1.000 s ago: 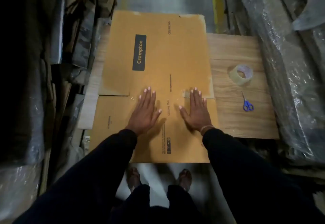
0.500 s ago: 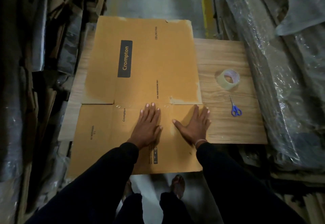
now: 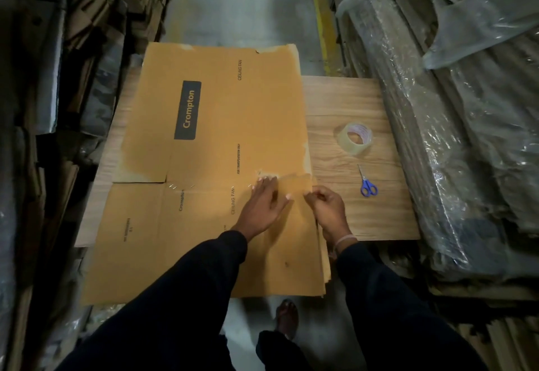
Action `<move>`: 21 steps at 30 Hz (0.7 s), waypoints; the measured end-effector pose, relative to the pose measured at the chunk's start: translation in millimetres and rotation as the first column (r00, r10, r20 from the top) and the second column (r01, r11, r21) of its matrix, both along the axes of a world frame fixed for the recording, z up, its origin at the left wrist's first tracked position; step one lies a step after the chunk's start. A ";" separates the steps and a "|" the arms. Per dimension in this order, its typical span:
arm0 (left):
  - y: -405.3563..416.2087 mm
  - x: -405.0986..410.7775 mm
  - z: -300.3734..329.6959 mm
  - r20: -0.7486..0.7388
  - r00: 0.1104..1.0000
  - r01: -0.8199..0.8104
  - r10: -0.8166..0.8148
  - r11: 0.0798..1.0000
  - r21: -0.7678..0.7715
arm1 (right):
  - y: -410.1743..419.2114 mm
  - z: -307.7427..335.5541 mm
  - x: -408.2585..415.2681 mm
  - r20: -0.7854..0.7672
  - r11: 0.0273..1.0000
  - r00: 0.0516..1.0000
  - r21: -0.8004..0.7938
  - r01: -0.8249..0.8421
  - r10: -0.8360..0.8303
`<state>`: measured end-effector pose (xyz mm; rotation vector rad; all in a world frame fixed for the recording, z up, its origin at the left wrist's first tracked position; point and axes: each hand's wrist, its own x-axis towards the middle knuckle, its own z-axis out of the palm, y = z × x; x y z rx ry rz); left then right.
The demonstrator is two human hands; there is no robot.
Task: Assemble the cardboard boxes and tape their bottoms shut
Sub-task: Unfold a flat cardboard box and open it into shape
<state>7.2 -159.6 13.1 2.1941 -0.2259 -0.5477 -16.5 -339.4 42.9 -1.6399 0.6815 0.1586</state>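
A flattened brown cardboard box [image 3: 215,125] printed "Crompton" lies on the wooden table [image 3: 350,102], its near end hanging over the front edge. Its right side shows several stacked layers. My left hand [image 3: 262,207] lies palm-down on the box near a small flap [image 3: 294,184] at the right crease, thumb on that flap. My right hand [image 3: 328,210] pinches the flap's near edge at the box's right side, and the flap looks slightly raised. A roll of clear tape [image 3: 353,138] and blue-handled scissors [image 3: 368,185] rest on the table to the right.
Plastic-wrapped stacks of flat cardboard [image 3: 455,143] rise along the right. Dark piles of cardboard [image 3: 67,85] crowd the left. A concrete aisle [image 3: 242,6] with a yellow line runs ahead. My sandalled foot [image 3: 287,318] shows below the table edge.
Both hands slid right from lying flat mid-box to the right crease. My right hand closed its fingers on the small flap. The view has shifted so the box sits further left.
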 end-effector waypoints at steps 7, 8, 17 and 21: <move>-11.7 -13.1 31.4 -0.260 0.962 -0.132 0.080 0.972 -0.192 | 3.4 7.7 -25.5 -0.032 0.854 0.990 0.511 -0.102 0.138; -13.6 -11.3 36.7 -0.289 0.953 -0.147 0.093 0.974 -0.170 | 3.4 5.5 -27.7 -0.026 0.879 0.991 0.465 -0.104 0.131; -6.0 -8.5 63.7 -0.060 0.964 -0.258 0.260 0.966 0.028 | -7.8 -7.5 -22.7 -0.305 0.969 0.946 -0.182 -0.167 0.106; 15.5 -12.3 61.3 0.082 0.970 -0.238 0.231 0.967 0.087 | -8.4 -2.4 -17.0 -0.288 0.952 0.953 -0.255 -0.168 0.091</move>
